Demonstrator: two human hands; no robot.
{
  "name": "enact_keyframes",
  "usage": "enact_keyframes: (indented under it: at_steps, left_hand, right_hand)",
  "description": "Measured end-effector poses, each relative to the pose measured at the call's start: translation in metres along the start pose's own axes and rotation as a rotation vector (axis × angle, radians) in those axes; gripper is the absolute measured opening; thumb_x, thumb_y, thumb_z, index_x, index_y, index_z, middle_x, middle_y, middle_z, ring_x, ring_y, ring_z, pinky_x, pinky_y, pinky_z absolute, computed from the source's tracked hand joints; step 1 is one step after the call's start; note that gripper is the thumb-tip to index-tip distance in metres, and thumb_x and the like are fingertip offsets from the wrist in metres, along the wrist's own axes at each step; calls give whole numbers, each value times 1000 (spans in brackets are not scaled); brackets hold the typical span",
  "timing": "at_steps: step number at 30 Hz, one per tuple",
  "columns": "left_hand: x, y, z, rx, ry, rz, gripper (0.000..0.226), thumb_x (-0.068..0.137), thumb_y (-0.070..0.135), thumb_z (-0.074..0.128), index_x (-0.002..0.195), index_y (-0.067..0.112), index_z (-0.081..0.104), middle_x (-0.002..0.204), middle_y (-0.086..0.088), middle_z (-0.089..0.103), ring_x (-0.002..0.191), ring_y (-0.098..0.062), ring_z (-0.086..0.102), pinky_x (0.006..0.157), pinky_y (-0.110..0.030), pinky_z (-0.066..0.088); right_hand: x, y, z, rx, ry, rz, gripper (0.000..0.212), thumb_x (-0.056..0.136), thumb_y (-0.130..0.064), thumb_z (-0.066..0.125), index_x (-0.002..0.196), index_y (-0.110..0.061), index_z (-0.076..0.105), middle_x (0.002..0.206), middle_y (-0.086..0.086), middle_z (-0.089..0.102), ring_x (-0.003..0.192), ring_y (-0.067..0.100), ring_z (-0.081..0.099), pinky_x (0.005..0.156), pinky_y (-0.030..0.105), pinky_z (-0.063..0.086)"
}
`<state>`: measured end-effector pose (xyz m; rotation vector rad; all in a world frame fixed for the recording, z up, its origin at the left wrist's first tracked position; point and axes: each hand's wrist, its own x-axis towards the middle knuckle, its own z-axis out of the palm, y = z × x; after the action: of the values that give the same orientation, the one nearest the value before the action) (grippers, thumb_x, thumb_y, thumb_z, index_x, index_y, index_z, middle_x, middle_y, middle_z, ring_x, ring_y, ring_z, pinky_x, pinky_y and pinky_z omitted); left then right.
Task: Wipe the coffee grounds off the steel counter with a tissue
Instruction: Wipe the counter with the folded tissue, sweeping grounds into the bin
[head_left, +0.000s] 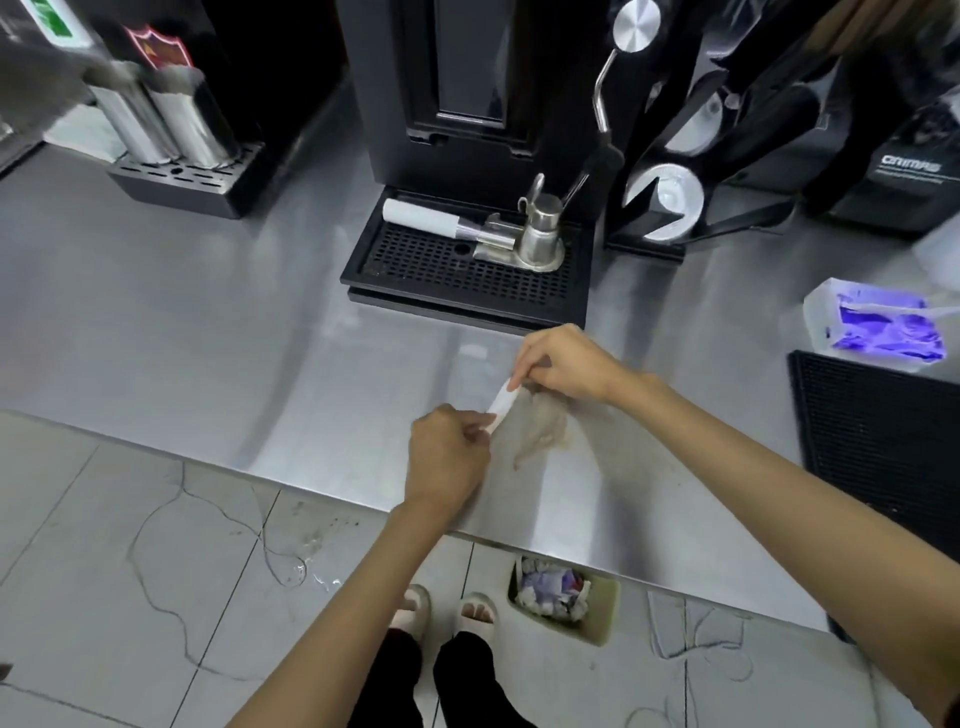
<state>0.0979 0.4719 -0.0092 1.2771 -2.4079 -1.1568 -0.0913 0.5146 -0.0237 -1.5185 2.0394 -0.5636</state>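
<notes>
While both hands meet over the steel counter (208, 322) near its front edge, the tissue (501, 402) stretches between them as a small white folded strip (narrow, slightly blurred). The left hand (449, 457) pinches its lower end at about 7 o'clock; the right hand (563, 366) pinches the upper end at 1 o'clock. Just beside the strip, at 4 o'clock, a brownish smear of coffee grounds (540, 434) dulls the steel.

Tissue (501, 402) between both hands, above counter (208, 322), before drip tray (467, 270).
</notes>
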Motion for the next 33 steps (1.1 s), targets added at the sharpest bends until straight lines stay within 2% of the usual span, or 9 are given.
enact_keyframes:
  at_steps: [4,6,10,13,16,23,26,30,33]
  left_hand:
    - [19,-27,-28,84,54,-16,33,82,1,49,103,13,71,99,-13,70,86,-27,65,72,-15,40]
    - [28,-42,-37,136,30,-20,36,82,2,48,105,17,70,99,-14,69,85,-28,65,73,-17,42]
    - [31,-56,-39,130,-43,-1,37,82,-1,47,109,13,68,98,-18,66,83,-29,63,67,-8,32]
    - [26,-54,-26,123,-92,71,36,84,1,47,114,13,65,99,-20,64,87,-31,62,70,-17,40]
    - [19,-43,-6,159,-150,170,37,89,6,45,120,16,60,102,-20,59,90,-33,60,80,-30,46]
    - [13,-20,15,152,-279,246,38,91,7,44,127,16,53,112,-18,55,96,-31,59,89,-29,46]
    - [18,-30,-8,115,-238,234,38,89,5,46,123,17,58,107,-18,58,95,-30,59,87,-27,45]
    - [34,-72,-75,148,-74,184,35,83,2,53,110,19,67,78,-10,52,78,-31,60,67,-15,36]
    - [44,-110,-118,214,19,115,34,80,-1,55,104,17,70,67,-1,44,69,-29,55,67,-22,40]
  right_hand:
    - [32,-29,24,-19,35,-51,28,84,0,56,90,-19,76,85,-8,60,76,10,54,67,14,39]
    - [43,-39,37,-27,44,-63,31,84,2,54,93,-19,76,89,-3,61,80,6,48,69,14,34]
    - [47,-45,45,-20,16,-48,35,81,5,53,93,-20,76,88,-2,59,81,8,50,69,13,33]
    - [43,-39,36,-58,-32,-25,37,80,6,53,91,-21,76,92,0,63,79,7,52,67,12,36]
    - [29,-26,28,-79,-54,24,42,76,11,51,86,-21,77,90,-1,64,79,9,55,75,19,43]
    - [-7,1,14,-98,-33,112,39,75,9,59,82,-25,77,80,-12,58,79,9,59,80,32,52]
    - [4,-16,20,-76,-13,98,42,75,11,55,81,-25,77,84,-11,60,81,10,60,82,33,51]
    - [50,-59,44,13,-5,-6,36,78,7,57,87,-22,77,89,2,64,82,15,60,81,28,48]
    - [87,-100,69,46,-29,-77,28,80,3,60,89,-18,76,83,-2,57,74,8,53,75,20,42]
